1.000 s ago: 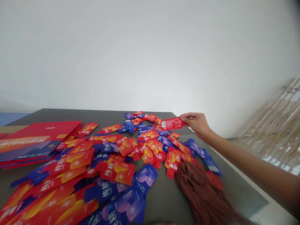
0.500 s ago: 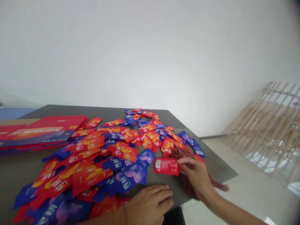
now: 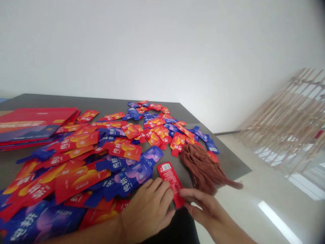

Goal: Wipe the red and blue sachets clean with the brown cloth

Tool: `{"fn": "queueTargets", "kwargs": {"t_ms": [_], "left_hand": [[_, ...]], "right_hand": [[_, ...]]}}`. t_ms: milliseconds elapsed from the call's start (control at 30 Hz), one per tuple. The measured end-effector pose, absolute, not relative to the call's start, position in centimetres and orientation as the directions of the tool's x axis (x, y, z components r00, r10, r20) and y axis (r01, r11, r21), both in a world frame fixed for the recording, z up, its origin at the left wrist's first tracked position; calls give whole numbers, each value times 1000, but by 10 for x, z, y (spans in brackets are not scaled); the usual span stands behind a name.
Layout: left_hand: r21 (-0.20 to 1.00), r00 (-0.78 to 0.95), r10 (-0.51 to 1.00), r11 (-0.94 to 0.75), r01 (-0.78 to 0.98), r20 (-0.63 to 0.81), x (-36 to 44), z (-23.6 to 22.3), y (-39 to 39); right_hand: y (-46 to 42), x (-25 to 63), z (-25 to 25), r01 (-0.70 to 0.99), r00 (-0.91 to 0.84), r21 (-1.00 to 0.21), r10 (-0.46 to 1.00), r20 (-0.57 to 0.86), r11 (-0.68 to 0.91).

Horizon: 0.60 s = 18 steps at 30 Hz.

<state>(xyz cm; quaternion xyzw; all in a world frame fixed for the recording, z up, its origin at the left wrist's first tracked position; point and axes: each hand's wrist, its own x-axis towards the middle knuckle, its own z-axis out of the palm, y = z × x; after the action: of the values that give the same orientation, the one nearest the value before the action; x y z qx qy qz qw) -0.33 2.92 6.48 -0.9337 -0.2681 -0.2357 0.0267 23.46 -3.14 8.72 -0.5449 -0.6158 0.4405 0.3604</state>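
Note:
A red sachet [image 3: 170,179], its barcode and printed back facing up, lies tilted between my two hands near the table's front edge. My left hand [image 3: 149,208] has its fingers bent together over the sachet's lower left side; their tips are partly hidden. From the right, the index finger and thumb of my right hand [image 3: 207,208] are closed on the sachet's lower right edge. Beside my left hand spreads a heap of red-orange and blue-purple sachets [image 3: 83,179]. A crumpled brown cloth [image 3: 200,166] sits just beyond my right hand.
More sachets [image 3: 159,130] are scattered toward the far side of the dark grey table [image 3: 101,105]. Flat red and blue printed bags [image 3: 38,125] are stacked at the left. A white wall [image 3: 152,51] stands behind, and a wooden slatted rack [image 3: 286,118] on the floor at right.
The red sachet has come nearer to me and turned from level to steeply slanted. My right hand has moved off the brown cloth, and my left fingers have curled onto the sachet. The view has tipped down.

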Motion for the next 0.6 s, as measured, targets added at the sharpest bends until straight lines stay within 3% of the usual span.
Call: {"fn": "queueTargets", "kwargs": {"t_ms": [67,167,267,333,433,600], "left_hand": [[30,777,424,-885,465,466,-4,67,28],[-35,828,295,-935,353,477,-4,73,27],[-84,861,157,-971,224,483,-3,77,26],[-113,857,120,-973,202,502,-3,76,24],[-145,841,144,-956,253,521,-3,71,19],[-136,853,186,-949,285,487,-7,68,13]], "right_hand": [[-34,235,103,478,-266,-852,960,91,213],[-22,247,134,692,-398,-551,884,247,466],[6,273,155,846,-367,-180,793,486,501],[28,288,155,895,-377,-28,788,487,446],[56,301,135,904,-386,-10,827,408,427],[72,305,85,910,-296,-178,887,354,374]]}}
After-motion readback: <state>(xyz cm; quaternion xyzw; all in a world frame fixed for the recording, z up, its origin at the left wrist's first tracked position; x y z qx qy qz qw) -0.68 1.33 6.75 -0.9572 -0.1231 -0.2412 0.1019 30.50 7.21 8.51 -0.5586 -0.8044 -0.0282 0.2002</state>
